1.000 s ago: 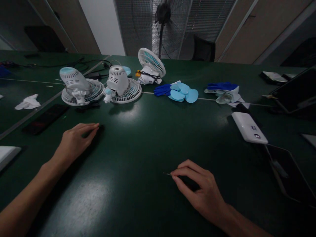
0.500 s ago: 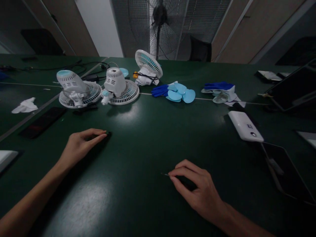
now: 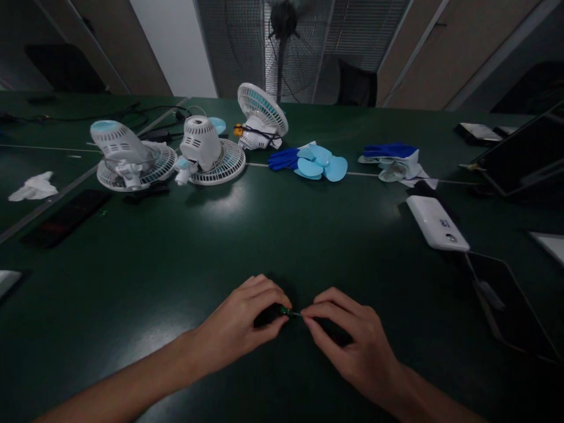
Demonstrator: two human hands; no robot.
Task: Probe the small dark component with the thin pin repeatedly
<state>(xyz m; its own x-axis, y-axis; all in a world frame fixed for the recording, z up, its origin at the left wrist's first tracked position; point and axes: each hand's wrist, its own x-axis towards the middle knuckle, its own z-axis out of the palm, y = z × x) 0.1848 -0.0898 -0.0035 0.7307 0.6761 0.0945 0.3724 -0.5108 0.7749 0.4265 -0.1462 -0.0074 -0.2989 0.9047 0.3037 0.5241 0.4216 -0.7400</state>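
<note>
Low in the middle of the view, my left hand (image 3: 247,314) pinches a small green-and-black piece (image 3: 285,311), which looks like a short screwdriver handle, between thumb and fingertips. Facing it, my right hand (image 3: 352,329) has thumb and forefinger closed on a thin metal shaft (image 3: 297,314). The shaft's free end meets the dark end of the green piece; whether it sits inside cannot be seen. Both hands are just above the dark green table (image 3: 211,247), fingertips close together.
White fans (image 3: 200,147) lie at the back left. Beyond the hands are a light-blue fan blade (image 3: 324,163), blue gloves (image 3: 392,151), a white power bank (image 3: 437,223) and a dark phone (image 3: 511,299) on the right. A black phone-like slab (image 3: 66,217) lies left.
My left hand has moved right and towards me, bringing the green piece up to the metal shaft. My right hand has stayed almost still, and the view has shifted slightly.
</note>
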